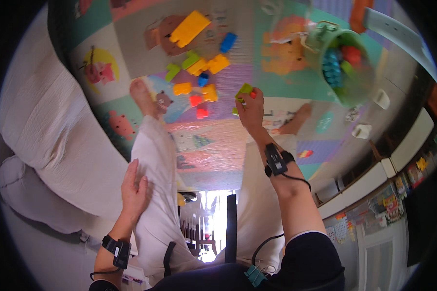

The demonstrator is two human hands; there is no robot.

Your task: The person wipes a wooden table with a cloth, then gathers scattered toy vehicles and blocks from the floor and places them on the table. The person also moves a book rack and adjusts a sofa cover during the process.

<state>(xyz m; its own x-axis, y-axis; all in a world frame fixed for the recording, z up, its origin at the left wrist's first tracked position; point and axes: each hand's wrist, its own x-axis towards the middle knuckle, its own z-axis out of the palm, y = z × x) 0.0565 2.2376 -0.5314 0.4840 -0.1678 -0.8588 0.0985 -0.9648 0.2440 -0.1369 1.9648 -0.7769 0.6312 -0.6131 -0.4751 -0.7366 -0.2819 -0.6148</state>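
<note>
My right hand (251,111) holds a green toy building block (244,91) above the play mat. A red piece (254,95) shows by its fingers; whether it joins the green block, I cannot tell. Just below that hand, a small green block (235,111) is partly hidden. My left hand (134,187) is empty beside my left trouser leg, thumb apart from the fingers. Left of the right hand lie a red block (202,114), a yellow block (210,93) and a blue block (203,80). Farther off are a long yellow block (190,29) and another blue block (228,42).
A green bucket (329,38) with colourful pieces inside lies tilted on the patterned mat (211,145) at the right. A pale padded sofa (54,131) borders the left side. Two white objects (361,131) sit near a low cabinet (411,138).
</note>
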